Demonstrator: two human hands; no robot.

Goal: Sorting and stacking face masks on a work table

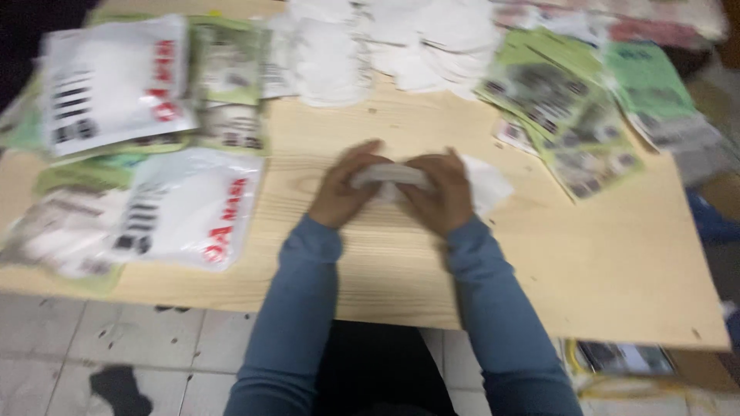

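Note:
My left hand (344, 187) and my right hand (439, 191) meet at the middle of a light wooden board (601, 254). Both grip one folded white mask (391, 175) between them, a hand at each end. Another white mask (490, 185) lies flat on the board just right of my right hand. Both forearms wear blue sleeves. The picture is blurred, so fine detail of the mask is unclear.
White packets with red and black print (116, 81) (189, 208) lie at the left. Green packets (563, 100) fan out at the right. A heap of loose white masks (385, 46) sits at the far edge. Tiled floor (116, 347) shows below the board.

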